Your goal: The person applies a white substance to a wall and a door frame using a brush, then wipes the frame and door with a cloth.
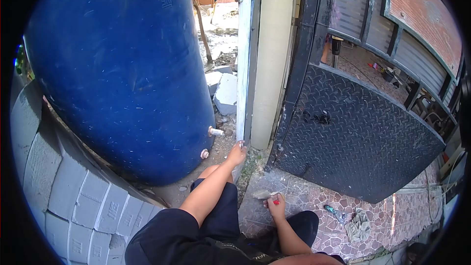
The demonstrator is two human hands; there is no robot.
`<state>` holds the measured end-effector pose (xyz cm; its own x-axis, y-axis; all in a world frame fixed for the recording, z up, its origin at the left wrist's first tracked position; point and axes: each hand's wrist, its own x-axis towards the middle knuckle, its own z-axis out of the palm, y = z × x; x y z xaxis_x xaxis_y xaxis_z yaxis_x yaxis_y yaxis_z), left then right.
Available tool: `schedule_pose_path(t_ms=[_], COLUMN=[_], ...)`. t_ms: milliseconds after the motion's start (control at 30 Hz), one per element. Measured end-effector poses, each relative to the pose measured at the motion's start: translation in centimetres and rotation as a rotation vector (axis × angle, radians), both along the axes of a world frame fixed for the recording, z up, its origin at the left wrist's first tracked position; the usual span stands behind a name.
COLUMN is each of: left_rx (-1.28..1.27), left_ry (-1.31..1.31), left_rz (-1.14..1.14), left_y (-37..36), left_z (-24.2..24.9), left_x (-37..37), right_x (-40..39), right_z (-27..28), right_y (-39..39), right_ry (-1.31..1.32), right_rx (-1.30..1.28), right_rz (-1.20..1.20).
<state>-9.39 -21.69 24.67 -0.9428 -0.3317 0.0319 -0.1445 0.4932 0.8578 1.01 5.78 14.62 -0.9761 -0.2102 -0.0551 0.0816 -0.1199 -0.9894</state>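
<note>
Head view, red-handled tool [276,201] in right hand [274,205], left hand [237,153] at post [244,68]

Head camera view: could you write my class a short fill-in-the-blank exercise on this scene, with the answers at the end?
The large tank is ____ in colour.
The hand nearer the tank is the ____ one.
The cloth lies closer to the ____ hand.
The stacked blocks are ____ in colour.

Missing words: blue; left; right; grey.
</note>
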Motion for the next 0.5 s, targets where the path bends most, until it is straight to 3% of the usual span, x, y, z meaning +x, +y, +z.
schedule_pose_path(t_ms=[133, 300, 500], left_rx=[-0.263, -0.331, -0.258], left_ry=[0.173, -0.126, -0.109], left_rz=[0.035, -0.002, -0.051], left_y=[-4.0, -5.4, -5.1], left_z=[-4.8, -5.1, -6.1], left_x=[-0.8, -0.8, -0.9], right_x=[-0.8, -6.6, -14.3], right_z=[9.0, 29.8, 52.7], right_y=[-2.6, -7.2, -13.3], right_ry=[-0.030, 0.615, 1.129], right_rx=[-0.161, -0.253, -0.339], right_rz=[-0.119, -0.157, -0.287])
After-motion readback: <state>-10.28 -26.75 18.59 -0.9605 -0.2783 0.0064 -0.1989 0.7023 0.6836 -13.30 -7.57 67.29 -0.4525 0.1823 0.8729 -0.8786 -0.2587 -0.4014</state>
